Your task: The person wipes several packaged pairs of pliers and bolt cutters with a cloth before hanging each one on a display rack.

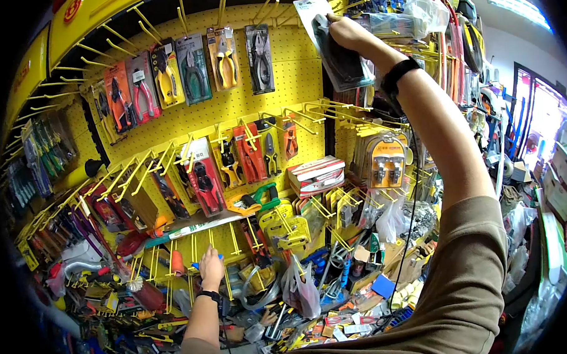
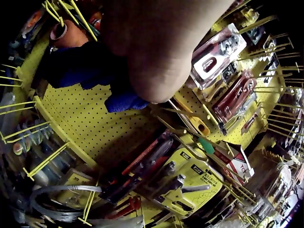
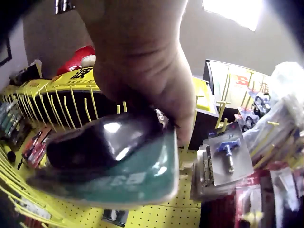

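High at the upper right, my right hand [image 1: 348, 34] grips a blister pack [image 1: 342, 66] by its upper part. Its teal card [image 3: 156, 183] and glossy black contents show up close in the right wrist view; the exact tool inside is unclear. Lower down, my left hand [image 1: 211, 268] is in front of the lower hooks, holding a dark blue cloth [image 2: 124, 100]. Most of that hand's fingers are hidden behind the palm and wrist in the left wrist view. An orange cylinder [image 1: 177, 262] lies just left of the hand.
Carded pliers [image 1: 167, 75] hang along the upper yellow pegboard [image 1: 292, 64]. Long yellow hooks [image 1: 130, 176] stick out in rows. A carded staple gun [image 2: 183, 190] hangs near the left hand. Loose tools and packets [image 1: 338, 325] crowd the area below; a black cable [image 1: 411, 216] hangs at right.
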`<state>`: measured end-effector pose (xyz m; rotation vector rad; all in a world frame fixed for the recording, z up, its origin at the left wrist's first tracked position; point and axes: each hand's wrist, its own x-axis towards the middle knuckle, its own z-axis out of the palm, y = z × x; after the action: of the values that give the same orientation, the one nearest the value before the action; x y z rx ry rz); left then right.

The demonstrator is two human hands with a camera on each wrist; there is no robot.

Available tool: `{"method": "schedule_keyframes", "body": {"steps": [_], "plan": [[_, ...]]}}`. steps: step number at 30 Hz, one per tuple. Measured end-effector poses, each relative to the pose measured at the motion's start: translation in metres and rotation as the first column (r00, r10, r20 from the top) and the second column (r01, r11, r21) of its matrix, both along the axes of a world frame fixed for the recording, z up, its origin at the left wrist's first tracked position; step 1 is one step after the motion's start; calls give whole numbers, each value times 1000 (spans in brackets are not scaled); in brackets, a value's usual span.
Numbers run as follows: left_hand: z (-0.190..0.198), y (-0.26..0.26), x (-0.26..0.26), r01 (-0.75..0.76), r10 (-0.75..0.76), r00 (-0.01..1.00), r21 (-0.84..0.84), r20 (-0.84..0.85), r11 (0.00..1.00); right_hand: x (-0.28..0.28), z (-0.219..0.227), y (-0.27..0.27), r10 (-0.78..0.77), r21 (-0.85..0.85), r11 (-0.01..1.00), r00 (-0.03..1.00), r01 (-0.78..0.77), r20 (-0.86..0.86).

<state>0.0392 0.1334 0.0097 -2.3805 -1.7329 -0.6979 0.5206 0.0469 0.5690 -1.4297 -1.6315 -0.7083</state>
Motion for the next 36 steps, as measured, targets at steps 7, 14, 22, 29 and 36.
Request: {"method": "schedule_keyframes", "body": {"steps": [7,14,22,29,36], "plan": [[0,-2,2,-8,8,1000,6,12,1000,-31,-8,0,58,-180,976,947,-120,-314],[-1,0,0,-2,2,1000,-2,19,1000,-24,-6,-8,-340,-247,907,939,342,51],[2,-3,2,-9,10,1000,-22,29,1000,-25,14,8,-72,-240,971,970,14,-231],[-4,1,0,-13,14,999,-17,34,1000,-39,14,-7,-234,-226,952,967,207,-100],[7,-5,1,-23,24,999,-63,21,998,-35,34,7,-161,-148,977,986,152,-45]]}}
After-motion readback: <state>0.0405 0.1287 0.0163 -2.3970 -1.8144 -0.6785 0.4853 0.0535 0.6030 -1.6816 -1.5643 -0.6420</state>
